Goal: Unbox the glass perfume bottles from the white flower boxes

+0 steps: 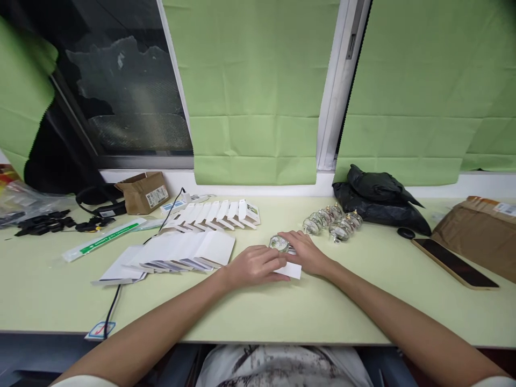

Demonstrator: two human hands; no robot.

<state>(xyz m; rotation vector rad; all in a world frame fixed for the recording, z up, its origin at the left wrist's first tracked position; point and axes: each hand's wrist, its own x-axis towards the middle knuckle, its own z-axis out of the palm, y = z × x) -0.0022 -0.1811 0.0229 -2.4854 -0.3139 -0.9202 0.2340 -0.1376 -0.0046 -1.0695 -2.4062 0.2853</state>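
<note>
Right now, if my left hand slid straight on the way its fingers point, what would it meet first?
The left hand points right, at the small white folded card it already touches; just beyond lies the right hand on the round clear glass ornament. Depth is unclear.

surface (242,317): pale green, running the full width under the window.
left end: black plastic parts (42,223), a small cardboard box (143,192), a long green-and-white packet (105,239).
left of middle: a fanned row of flat white cards (177,252); behind it a row of small white boxes (217,214); a black cable (115,298) runs off the front edge.
middle: a white card (291,270) and a round glass piece (279,243).
right of middle: a cluster of glass pieces (332,223), a black bag (374,201).
right end: a phone (453,262), a brown parcel (479,231).
</note>
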